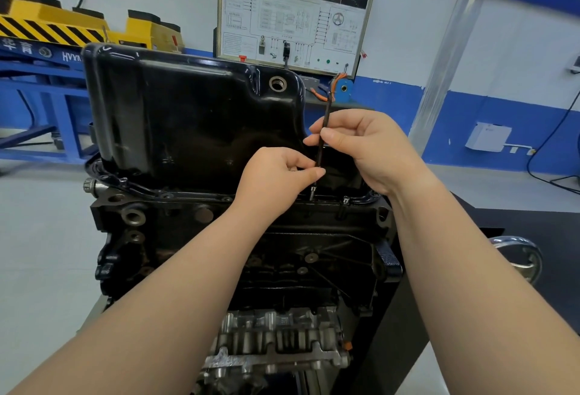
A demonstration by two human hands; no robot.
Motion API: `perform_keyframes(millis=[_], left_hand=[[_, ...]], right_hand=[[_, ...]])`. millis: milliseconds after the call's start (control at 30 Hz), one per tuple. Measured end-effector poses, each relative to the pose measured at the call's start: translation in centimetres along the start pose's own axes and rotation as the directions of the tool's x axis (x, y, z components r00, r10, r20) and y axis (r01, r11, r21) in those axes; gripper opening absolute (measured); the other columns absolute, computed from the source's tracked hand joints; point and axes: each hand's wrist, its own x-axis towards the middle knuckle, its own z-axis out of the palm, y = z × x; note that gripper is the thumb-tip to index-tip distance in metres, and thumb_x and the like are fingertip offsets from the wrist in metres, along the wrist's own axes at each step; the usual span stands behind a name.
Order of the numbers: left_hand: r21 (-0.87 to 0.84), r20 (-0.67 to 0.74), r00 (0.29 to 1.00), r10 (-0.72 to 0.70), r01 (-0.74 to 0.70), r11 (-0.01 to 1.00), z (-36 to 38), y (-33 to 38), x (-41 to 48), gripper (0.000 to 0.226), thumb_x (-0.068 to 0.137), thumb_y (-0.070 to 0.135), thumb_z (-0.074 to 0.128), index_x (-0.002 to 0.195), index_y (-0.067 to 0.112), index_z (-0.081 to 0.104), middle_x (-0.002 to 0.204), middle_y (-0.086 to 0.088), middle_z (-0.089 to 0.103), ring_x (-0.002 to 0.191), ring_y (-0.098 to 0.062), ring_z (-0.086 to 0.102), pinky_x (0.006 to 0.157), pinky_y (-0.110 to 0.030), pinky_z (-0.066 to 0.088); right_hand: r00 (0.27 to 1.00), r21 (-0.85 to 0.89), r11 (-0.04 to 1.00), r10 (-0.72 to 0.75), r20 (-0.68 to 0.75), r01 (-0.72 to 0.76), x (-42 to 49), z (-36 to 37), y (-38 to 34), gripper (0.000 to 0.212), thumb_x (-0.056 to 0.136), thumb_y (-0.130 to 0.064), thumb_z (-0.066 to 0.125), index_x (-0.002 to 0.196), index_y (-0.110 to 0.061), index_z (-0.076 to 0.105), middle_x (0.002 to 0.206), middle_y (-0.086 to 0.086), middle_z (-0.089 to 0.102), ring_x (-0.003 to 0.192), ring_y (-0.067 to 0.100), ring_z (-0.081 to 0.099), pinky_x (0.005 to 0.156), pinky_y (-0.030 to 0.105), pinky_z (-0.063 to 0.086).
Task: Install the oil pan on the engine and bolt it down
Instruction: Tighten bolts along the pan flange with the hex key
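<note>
- Behind the work stood a white wall with a blue lower band, and a framed wiring-diagram board (pixel 298 11) leaned against it at the far middle.
- At the far left, yellow equipment with black hazard stripes (pixel 53 27) sat on a blue steel frame (pixel 47 87).
- A white box (pixel 488 137) was fixed to the wall at the far right, and a chrome handwheel (pixel 518 256) showed at the right edge.
- The engine (pixel 219 237) stood in the near middle, its dark block filling the view between the two forearms.
- The oil pan (pixel 194 118), glossy black, sat on top of the engine with its flange along the block's upper edge; its open drain hole (pixel 277 83) showed at the far right corner.
- A thin dark rod (pixel 323 134) stood nearly upright at the near right side of the pan, its silver tip (pixel 312 192) down at the flange.
- The left hand (pixel 276 174) pinched the rod low down between thumb and curled fingers, just above the tip.
- The right hand (pixel 361 143) pinched the same rod higher up, thumb and forefinger closed on it.
- A bolt (pixel 346 200) stood in the flange just right of the tip, under the right hand.
</note>
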Motion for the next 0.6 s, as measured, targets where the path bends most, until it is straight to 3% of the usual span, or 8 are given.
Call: perform_keyframes(millis=[133,233,333,433,600], left_hand=[[0.011,0.012,1.000,-0.004,0.004,1.000,-0.11,0.33,-0.07,0.007,0.077,0.035,0.073,0.076,0.028,0.071,0.063,0.006,0.063,0.067,-0.010,0.062,0.068,-0.022,0.051],[0.006,0.014,1.000,-0.013,0.013,1.000,-0.13,0.48,-0.07,0.010,0.077,0.034,0.073,0.070,0.030,0.069,0.059,0.010,0.061,0.065,-0.005,0.061,0.064,-0.017,0.047],[0.010,0.014,1.000,-0.020,0.020,1.000,-0.19,0.55,-0.09,0.013,0.078,0.033,0.072,0.067,0.032,0.067,0.061,0.010,0.062,0.064,-0.003,0.059,0.063,-0.015,0.045],[0.007,0.016,1.000,-0.026,0.026,1.000,-0.14,0.58,-0.12,0.014,0.078,0.033,0.072,0.066,0.033,0.065,0.059,0.013,0.060,0.062,0.000,0.058,0.062,-0.014,0.042],[-0.003,0.026,1.000,-0.018,0.018,1.000,-0.22,0.40,-0.03,0.008,0.078,0.035,0.072,0.071,0.032,0.068,0.054,0.013,0.057,0.060,-0.002,0.058,0.063,-0.016,0.045]], right_hand=[[0.997,0.014,1.000,-0.012,-0.077,0.013,0.00,0.15,0.03,0.020,0.082,-0.003,0.067,0.071,-0.020,0.063,0.067,-0.006,0.071,0.074,0.008,0.069,0.071,0.016,0.051],[0.996,-0.045,0.999,-0.024,-0.088,0.020,0.14,0.18,0.20,0.021,0.080,-0.009,0.071,0.068,-0.021,0.059,0.062,-0.008,0.068,0.074,0.010,0.068,0.072,0.017,0.050],[1.000,-0.021,1.000,-0.017,-0.022,0.017,0.06,0.11,0.20,0.010,0.084,-0.016,0.065,0.081,-0.026,0.065,0.075,-0.006,0.073,0.086,0.009,0.068,0.081,0.021,0.049],[0.999,0.016,1.000,-0.012,0.034,0.011,-0.07,-0.21,0.35,0.020,0.089,-0.015,0.054,0.097,-0.027,0.067,0.092,-0.006,0.074,0.099,0.007,0.066,0.086,0.020,0.047],[1.000,0.064,0.998,-0.007,0.013,0.006,-0.12,-0.18,0.37,0.017,0.085,-0.011,0.059,0.085,-0.024,0.070,0.083,-0.003,0.075,0.091,0.007,0.068,0.080,0.016,0.049]])
